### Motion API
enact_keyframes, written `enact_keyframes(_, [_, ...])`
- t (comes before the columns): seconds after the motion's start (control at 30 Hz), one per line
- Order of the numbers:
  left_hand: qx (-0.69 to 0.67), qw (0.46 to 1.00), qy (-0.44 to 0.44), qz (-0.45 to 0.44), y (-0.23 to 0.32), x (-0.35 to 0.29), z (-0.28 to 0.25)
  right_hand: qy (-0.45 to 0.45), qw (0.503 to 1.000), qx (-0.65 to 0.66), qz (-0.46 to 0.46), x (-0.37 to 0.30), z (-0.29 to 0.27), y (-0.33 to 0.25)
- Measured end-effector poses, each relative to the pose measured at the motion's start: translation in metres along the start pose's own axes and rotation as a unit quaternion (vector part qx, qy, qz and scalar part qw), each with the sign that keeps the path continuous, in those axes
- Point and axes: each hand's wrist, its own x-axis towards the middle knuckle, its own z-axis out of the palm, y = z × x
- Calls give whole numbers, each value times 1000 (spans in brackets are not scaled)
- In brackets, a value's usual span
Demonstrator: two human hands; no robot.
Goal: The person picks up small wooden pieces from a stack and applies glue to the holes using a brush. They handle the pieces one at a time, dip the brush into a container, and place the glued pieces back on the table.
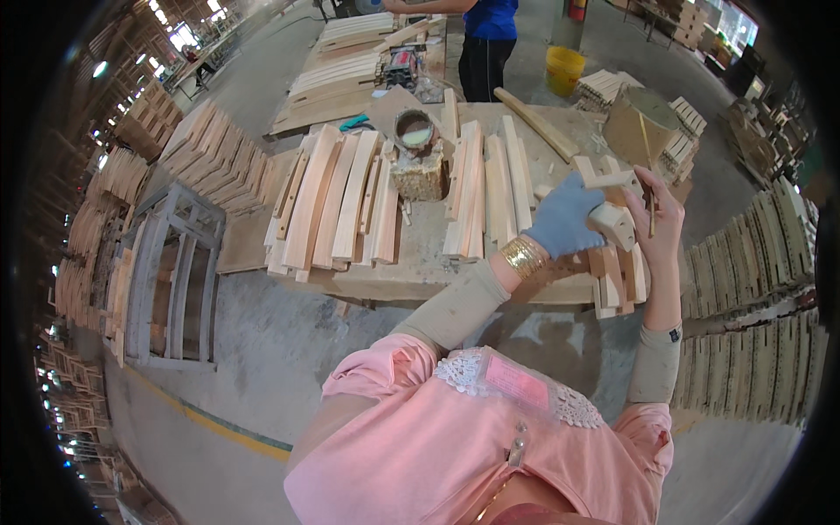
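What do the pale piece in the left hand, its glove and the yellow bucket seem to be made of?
Pale piece: apparently bare wood; matte, with no varnish gloss.
Glove: perhaps knit fabric or thin rubber; matte blue-grey, texture unclear.
Yellow bucket: likely plastic; smooth, brightly coloured wall.

Off to the left I have a grey rack (179,271) standing on the concrete floor (262,346), with a tall wood stack (206,149) beyond it. Below the rack I see a yellow-and-green line (229,429) curving across the floor. At the top, a co-worker (490,26) in a blue shirt and dark trousers stands near a yellow bucket (564,70). Two grey-brown stacks, an upper (752,249) and a lower (744,372), fill my right side. Lamps (101,68) glow at upper left.
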Motion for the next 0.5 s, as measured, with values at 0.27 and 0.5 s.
enact_keyframes(0.27, [-138,972,186,50,-26,25,6,27,997,-79,3,17,-9,-7])
enact_keyframes(0.5, [-228,948,221,-4,-21,52,3,14,996,-77,31,30,5,-18])
